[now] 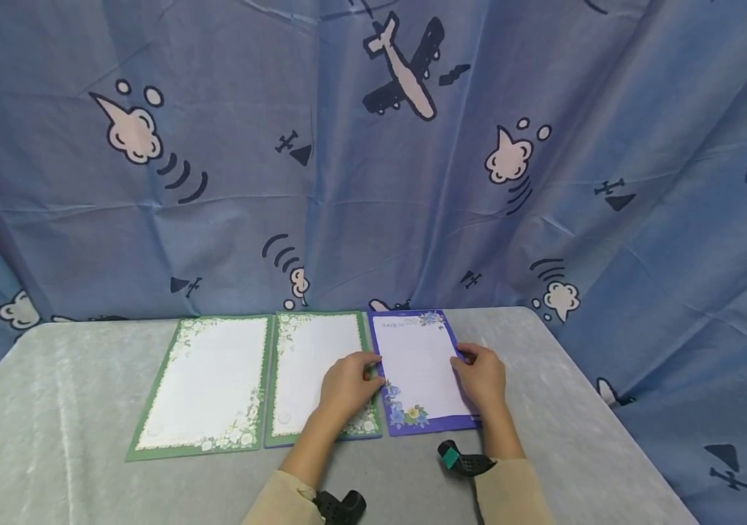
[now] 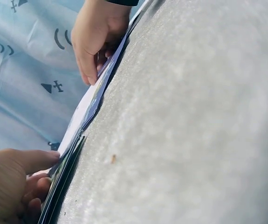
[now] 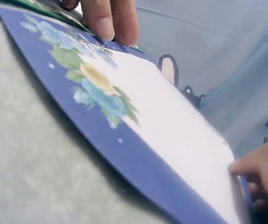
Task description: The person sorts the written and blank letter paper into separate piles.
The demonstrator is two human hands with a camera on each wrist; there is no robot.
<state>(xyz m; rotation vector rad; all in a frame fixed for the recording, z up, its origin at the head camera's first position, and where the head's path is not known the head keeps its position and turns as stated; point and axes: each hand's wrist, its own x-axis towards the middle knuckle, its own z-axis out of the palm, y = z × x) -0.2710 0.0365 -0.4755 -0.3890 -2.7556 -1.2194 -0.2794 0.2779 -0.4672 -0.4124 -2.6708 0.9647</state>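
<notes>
At the near edge, a beige left sleeve (image 1: pixel 281 504) and a matching right sleeve (image 1: pixel 513 494) are worn. A black, rounded left wrist camera (image 1: pixel 347 507) is worn too; the black right wrist camera (image 1: pixel 473 464) is marked by a teal patch (image 1: pixel 450 458) toward its left end.

From our right hand (image 1: pixel 484 378), we are finding room over the tabletop (image 1: pixel 554 394) at three o'clock, while our left hand (image 1: pixel 345 383) is blocking nine and the curtain (image 1: pixel 360 197) is closing off twelve.
</notes>
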